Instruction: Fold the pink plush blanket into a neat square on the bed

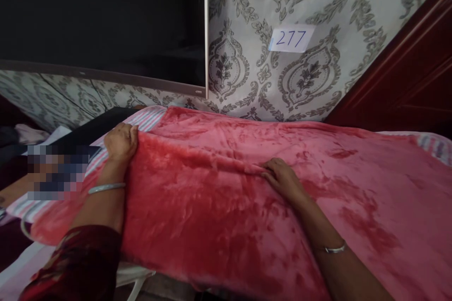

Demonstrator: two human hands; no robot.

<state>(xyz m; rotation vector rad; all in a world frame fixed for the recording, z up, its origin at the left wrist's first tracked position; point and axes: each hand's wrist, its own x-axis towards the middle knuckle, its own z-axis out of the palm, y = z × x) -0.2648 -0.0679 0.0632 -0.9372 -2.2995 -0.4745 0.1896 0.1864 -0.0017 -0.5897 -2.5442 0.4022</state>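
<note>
A plush red-pink blanket lies spread over a striped ironing board, its front part hanging over the near edge. My left hand is closed on a folded edge of the blanket at the upper left. Farther right, my right hand pinches the same raised fold near the middle. Between the two hands the fold runs as a ridge, sloping down to the right. The fingertips of both hands are partly hidden by the cloth. Striped cover also shows at the far right end.
A large dark screen hangs at the upper left on a patterned wall. A paper marked 277 is stuck there. Dark red wood slants at the right. A pixelated patch covers something at left, beside a black surface.
</note>
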